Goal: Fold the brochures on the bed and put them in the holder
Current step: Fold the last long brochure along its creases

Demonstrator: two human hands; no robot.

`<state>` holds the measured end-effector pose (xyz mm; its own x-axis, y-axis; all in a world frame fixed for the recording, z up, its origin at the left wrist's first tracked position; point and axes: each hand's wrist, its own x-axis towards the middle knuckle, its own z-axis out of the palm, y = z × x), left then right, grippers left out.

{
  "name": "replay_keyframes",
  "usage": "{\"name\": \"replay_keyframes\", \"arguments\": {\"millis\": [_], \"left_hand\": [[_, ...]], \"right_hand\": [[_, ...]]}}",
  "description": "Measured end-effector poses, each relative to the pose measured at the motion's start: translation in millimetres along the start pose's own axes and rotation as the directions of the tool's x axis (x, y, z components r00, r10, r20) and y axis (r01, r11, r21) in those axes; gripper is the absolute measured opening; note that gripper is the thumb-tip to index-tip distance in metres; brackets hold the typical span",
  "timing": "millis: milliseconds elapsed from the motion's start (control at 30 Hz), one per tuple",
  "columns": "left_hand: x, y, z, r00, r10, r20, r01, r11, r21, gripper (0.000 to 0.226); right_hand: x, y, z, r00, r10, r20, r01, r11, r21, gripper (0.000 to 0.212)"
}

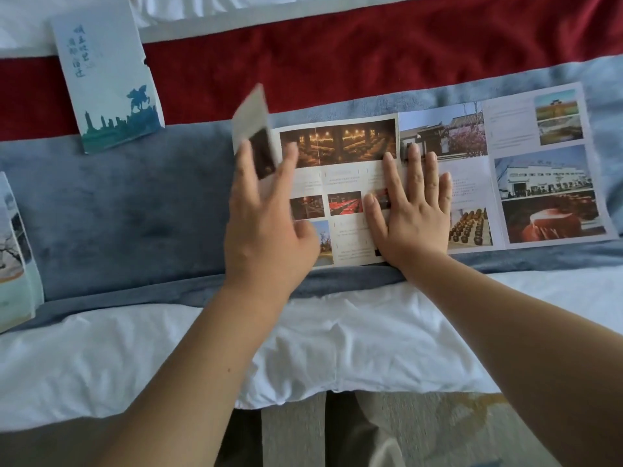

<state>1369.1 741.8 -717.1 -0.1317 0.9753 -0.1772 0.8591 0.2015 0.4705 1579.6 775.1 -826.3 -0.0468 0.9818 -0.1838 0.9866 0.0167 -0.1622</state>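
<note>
Brochure [472, 170] lies unfolded, photos up, along the blue runner [135, 210] across the bed [337, 332]. Your right hand [414, 214] presses flat on its middle panels, fingers [416, 163] straight and spread. Your left hand [266, 224] has its fingers spread, nearly straight, against the leftmost panel [253, 123], which stands raised and blurred. A folded brochure [108, 82] lies at the upper left, and a second folded brochure [13, 251] lies at the left edge.

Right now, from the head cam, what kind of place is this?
Probably a hotel bedroom: white bed sheets, a red and blue-grey bed runner laid across them, and photo brochures lying on the runner.
</note>
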Motion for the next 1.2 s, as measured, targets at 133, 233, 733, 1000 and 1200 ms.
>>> {"name": "replay_keyframes", "arguments": {"millis": [133, 233, 733, 1000, 1200], "left_hand": [[-11.2, -24.8, -43.9, 0.994, -0.102, -0.047, 0.101, 0.995, -0.026, 0.077], [-17.7, -54.9, -58.9, 0.987, -0.154, -0.056, 0.158, 0.984, 0.084, 0.081], [-11.6, -111.5, 3.6, 0.939, -0.335, 0.082, 0.336, 0.942, 0.008, 0.12], [-7.7, -95.5, 5.9, 0.968, -0.23, 0.101, 0.25, 0.928, -0.277, 0.125], [-1.8, -48.9, 4.5, 0.956, -0.23, 0.182, 0.293, 0.757, -0.584, 0.126]], "right_hand": [[0.5, -1.1, -1.5, 1.0, 0.004, 0.014, -0.004, 1.0, -0.003, 0.072], [0.3, -2.4, -2.1, 1.0, 0.007, 0.021, -0.007, 1.0, -0.014, 0.072], [-2.0, -6.6, -4.7, 0.999, 0.036, 0.039, -0.034, 0.998, -0.044, 0.07], [-0.2, -4.0, -3.6, 0.997, 0.05, 0.052, -0.047, 0.997, -0.063, 0.07], [2.2, -2.1, -8.2, 0.993, 0.042, 0.109, -0.034, 0.997, -0.074, 0.07]]}}
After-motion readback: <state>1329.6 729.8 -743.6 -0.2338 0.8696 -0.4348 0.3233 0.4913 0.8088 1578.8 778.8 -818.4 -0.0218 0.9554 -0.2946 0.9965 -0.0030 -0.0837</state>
